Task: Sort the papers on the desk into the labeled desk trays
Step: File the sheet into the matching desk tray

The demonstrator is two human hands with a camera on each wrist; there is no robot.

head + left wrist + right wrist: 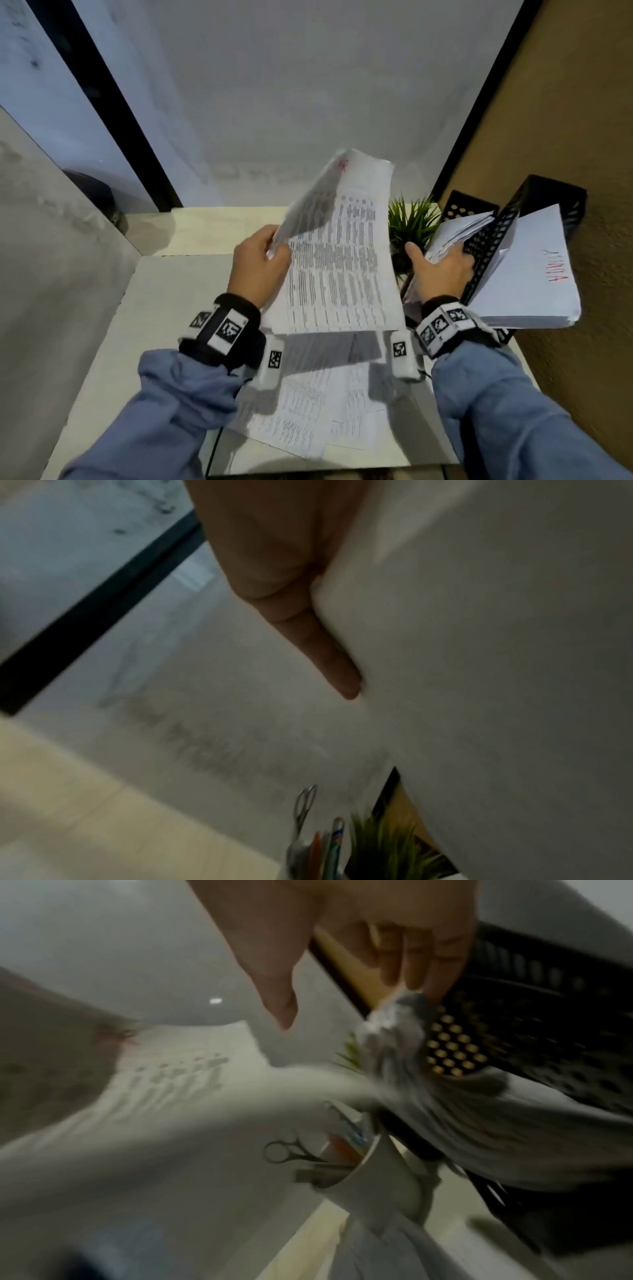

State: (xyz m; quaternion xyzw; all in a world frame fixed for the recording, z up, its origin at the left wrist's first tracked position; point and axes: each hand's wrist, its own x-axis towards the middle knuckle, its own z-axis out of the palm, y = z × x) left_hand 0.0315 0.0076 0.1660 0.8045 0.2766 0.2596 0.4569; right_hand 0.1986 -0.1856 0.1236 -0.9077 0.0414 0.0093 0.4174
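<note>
My left hand (272,246) pinches the left edge of a printed sheet (339,246) and holds it raised over the desk. In the left wrist view one finger (339,674) lies along that sheet (479,642). My right hand (442,267) reaches into the black perforated desk trays (493,240) at the right. Its straight fingers (441,969) touch the edge of a paper stack (459,229) in one tray, with the thumb held apart. A tray above holds another stack (527,274) marked in red letters. More printed papers (308,418) lie loose on the desk (164,308).
A small green plant (411,219) stands just left of the trays. Beside it is a white cup (363,1177) with scissors and pens. A tan wall (565,102) closes the right side, and a grey partition (51,240) the left.
</note>
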